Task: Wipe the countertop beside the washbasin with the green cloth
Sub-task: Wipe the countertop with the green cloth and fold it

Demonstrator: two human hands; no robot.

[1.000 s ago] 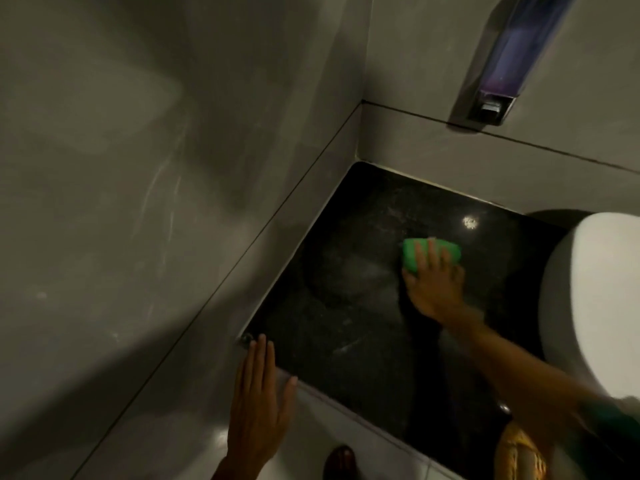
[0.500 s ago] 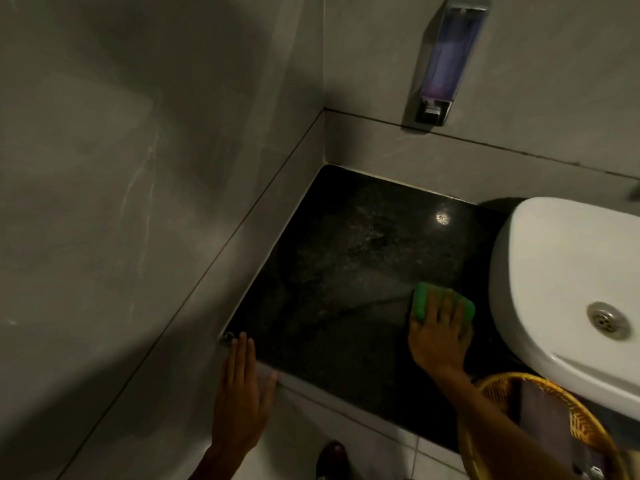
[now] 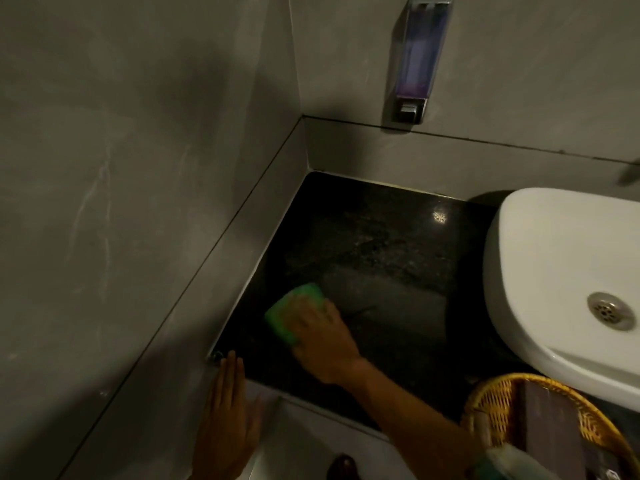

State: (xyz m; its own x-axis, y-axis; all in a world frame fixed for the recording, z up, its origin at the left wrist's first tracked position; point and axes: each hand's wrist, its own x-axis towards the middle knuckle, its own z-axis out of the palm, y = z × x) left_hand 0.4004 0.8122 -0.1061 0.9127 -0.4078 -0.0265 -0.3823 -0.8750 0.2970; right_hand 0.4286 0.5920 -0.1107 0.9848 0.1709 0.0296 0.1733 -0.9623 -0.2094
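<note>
1. My right forearm (image 3: pixel 408 400) is bare from wrist to near the elbow.
2. A pale green sleeve edge (image 3: pixel 502 462) shows at the near right.
3. My left hand (image 3: pixel 227 417) and wrist are bare, without rings or a watch.
4. A dark shoe toe (image 3: pixel 342 466) shows below.

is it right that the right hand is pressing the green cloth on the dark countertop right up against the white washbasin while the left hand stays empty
Not quite. In the head view, the right hand presses the green cloth on the dark countertop near the left wall, well apart from the white washbasin. The left hand is indeed empty, open at the counter's front corner.
</note>
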